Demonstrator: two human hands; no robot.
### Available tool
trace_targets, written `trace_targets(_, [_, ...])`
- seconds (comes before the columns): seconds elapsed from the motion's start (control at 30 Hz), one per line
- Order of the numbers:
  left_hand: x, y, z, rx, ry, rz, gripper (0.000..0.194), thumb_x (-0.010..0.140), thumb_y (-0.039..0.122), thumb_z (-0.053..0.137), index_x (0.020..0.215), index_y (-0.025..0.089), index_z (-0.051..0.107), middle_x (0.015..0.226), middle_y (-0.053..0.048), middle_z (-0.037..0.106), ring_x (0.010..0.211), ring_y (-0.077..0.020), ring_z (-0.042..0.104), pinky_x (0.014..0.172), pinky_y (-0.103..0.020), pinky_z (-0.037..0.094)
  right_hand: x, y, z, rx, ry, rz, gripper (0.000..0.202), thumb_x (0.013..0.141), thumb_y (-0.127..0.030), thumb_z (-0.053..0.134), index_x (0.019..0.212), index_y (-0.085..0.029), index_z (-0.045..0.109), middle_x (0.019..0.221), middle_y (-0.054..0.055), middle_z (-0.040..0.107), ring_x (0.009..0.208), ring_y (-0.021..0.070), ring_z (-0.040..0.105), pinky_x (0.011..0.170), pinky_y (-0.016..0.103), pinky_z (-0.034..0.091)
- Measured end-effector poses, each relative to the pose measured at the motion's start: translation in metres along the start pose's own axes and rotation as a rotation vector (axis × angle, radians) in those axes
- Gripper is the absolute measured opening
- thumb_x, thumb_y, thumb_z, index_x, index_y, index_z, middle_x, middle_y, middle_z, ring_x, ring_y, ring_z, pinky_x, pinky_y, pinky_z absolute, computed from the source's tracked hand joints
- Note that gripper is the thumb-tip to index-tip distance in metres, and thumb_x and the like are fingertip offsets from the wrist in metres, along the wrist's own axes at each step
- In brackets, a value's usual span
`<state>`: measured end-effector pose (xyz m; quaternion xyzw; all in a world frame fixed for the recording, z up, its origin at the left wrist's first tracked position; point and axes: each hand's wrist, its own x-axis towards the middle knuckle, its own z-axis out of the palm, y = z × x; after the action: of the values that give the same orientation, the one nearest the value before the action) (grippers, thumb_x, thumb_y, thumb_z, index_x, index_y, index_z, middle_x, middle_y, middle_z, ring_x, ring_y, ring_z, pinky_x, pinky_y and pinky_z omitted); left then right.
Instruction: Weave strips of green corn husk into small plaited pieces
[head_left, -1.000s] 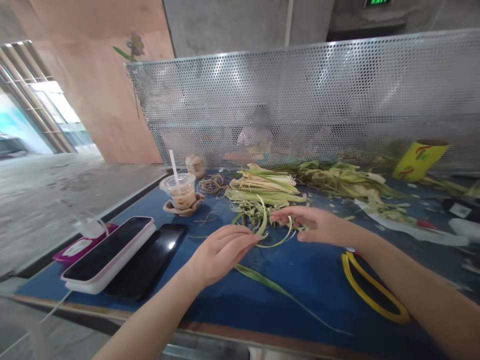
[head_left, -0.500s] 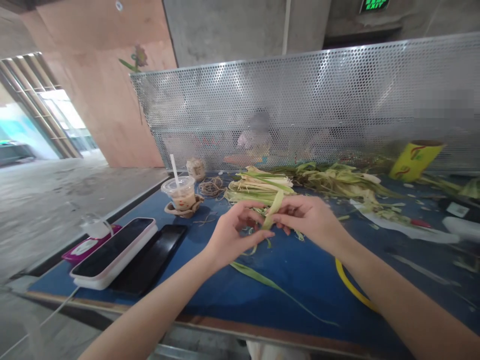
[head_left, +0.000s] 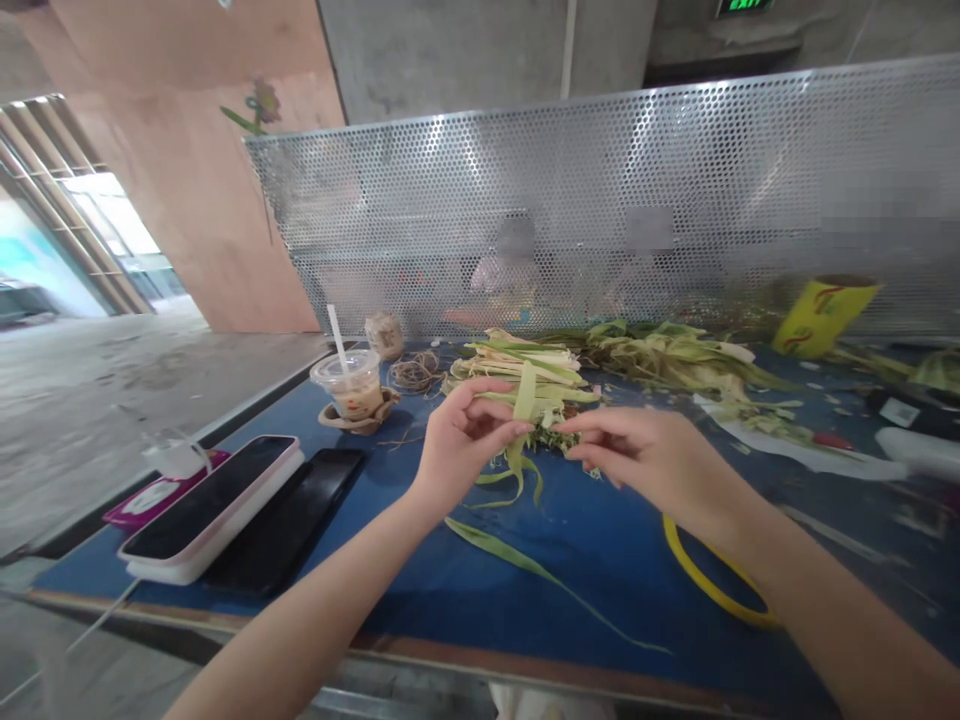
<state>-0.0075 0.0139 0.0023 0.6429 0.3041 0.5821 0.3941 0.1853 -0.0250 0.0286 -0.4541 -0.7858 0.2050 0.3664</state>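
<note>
Leaf strip: the pale green leaf strip [head_left: 526, 390] stands up from the left fingers, just in front of the stalk bundle [head_left: 517, 352].
Left hand: the left hand [head_left: 466, 440] is at the bundle's near side, its grip pinched on the strip between thumb and fingers.
Right hand: the right hand [head_left: 637, 450] is to the bundle's near right, fingertips bunched; I cannot tell whether its grip has anything in it.
Curled ends: narrow curled ends [head_left: 537, 482] trail below the left fingers, nearer the person than the bundle; whether they belong to the held strip is unclear.
Tear risk: a sharp sideways tug could split the strip along its grain, since it looks thin.
Snag risk: the curled ends could catch in the leafy scraps [head_left: 553, 428] at the bundle's near edge if drawn back through them.
Long leaf: the long leaf [head_left: 517, 556] on the bench [head_left: 442, 600], well nearer than the bundle, could be dragged along by a low forearm.
Drink cup: the drink cup [head_left: 354, 387], left of the bundle, could tip if the left arm swung wide.
</note>
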Motion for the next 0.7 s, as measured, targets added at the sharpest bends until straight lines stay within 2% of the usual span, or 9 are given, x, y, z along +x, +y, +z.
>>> trace_targets(0.07, [-0.002,0.002,0.002,0.009,-0.011,0.004,0.035,0.062,0.018,0.073,0.092,0.014,0.054,0.062,0.002,0.064,0.058,-0.0102,0.061,0.058,-0.022,0.049,-0.002,0.003,0.004,0.011,-0.003,0.009,0.024,0.08,-0.029,0.053,0.101,-0.023,0.062,0.061,-0.003,0.062,0.044,0.0094,0.054,0.048,0.022,0.046])
trace_targets(0.13, [-0.004,0.003,0.004,0.001,-0.03,0.009,0.035,0.063,0.016,0.072,0.092,0.015,0.054,0.061,0.003,0.064,0.06,-0.01,0.061,0.061,-0.022,0.05,-0.002,0.003,0.007,-0.052,0.063,-0.014,0.029,0.079,-0.031,0.055,0.108,-0.023,0.058,0.063,-0.003,0.061,0.046,0.0091,0.053,0.051,0.022,0.047])
trace_targets(0.23, [-0.007,0.004,0.005,-0.026,-0.065,0.032,0.034,0.063,0.014,0.072,0.091,0.015,0.055,0.059,0.004,0.063,0.059,-0.0094,0.061,0.062,-0.022,0.049,-0.003,0.001,0.01,-0.296,0.17,-0.165,0.034,0.08,-0.027,0.055,0.114,-0.023,0.054,0.072,-0.001,0.062,0.061,0.0119,0.058,0.059,0.023,0.047])
trace_targets(0.3, [-0.009,0.004,0.006,-0.038,-0.075,0.054,0.033,0.062,0.012,0.072,0.09,0.015,0.055,0.058,0.004,0.063,0.059,-0.0094,0.061,0.061,-0.021,0.049,-0.004,-0.001,0.012,-0.46,0.191,-0.273,0.027,0.084,-0.024,0.05,0.11,-0.023,0.056,0.081,0.002,0.065,0.074,0.0147,0.06,0.064,0.025,0.046])
trace_targets(0.37, [-0.01,0.004,0.005,-0.044,-0.077,0.062,0.033,0.062,0.012,0.072,0.09,0.015,0.055,0.059,0.004,0.063,0.06,-0.0096,0.062,0.063,-0.021,0.05,-0.005,-0.003,0.016,-0.552,0.234,-0.297,0.02,0.085,-0.024,0.047,0.101,-0.021,0.059,0.083,0.004,0.066,0.078,0.016,0.061,0.062,0.025,0.045])
trace_targets(0.47, [-0.011,0.005,0.004,-0.04,-0.069,0.051,0.036,0.063,0.013,0.072,0.093,0.016,0.054,0.059,0.004,0.064,0.061,-0.0104,0.063,0.063,-0.022,0.05,-0.007,-0.007,0.02,-0.516,0.304,-0.217,0.016,0.083,-0.029,0.052,0.096,-0.021,0.056,0.072,0.0,0.065,0.062,0.0132,0.06,0.053,0.022,0.042])
trace_targets(0.57, [-0.012,0.004,0.002,-0.025,-0.062,0.048,0.036,0.063,0.015,0.072,0.094,0.015,0.054,0.059,0.003,0.064,0.06,-0.0117,0.063,0.062,-0.023,0.05,-0.008,-0.011,0.021,-0.404,0.277,-0.126,0.028,0.078,-0.034,0.059,0.102,-0.022,0.052,0.067,-0.004,0.065,0.05,0.0099,0.057,0.048,0.02,0.042])
trace_targets(0.63, [-0.013,0.004,0.001,-0.024,-0.067,0.055,0.035,0.063,0.015,0.072,0.094,0.015,0.055,0.059,0.003,0.064,0.06,-0.0117,0.063,0.063,-0.024,0.05,-0.008,-0.009,0.023,-0.382,0.252,-0.121,0.029,0.079,-0.033,0.059,0.105,-0.023,0.052,0.069,-0.005,0.067,0.051,0.0097,0.058,0.049,0.019,0.043])
trace_targets(0.7, [-0.013,0.004,0.001,-0.025,-0.077,0.056,0.035,0.063,0.014,0.072,0.093,0.015,0.055,0.06,0.003,0.064,0.061,-0.0114,0.063,0.064,-0.023,0.05,-0.009,-0.006,0.025,-0.43,0.256,-0.21,0.019,0.083,-0.029,0.053,0.1,-0.022,0.056,0.075,-0.002,0.069,0.06,0.0113,0.062,0.054,0.02,0.045])
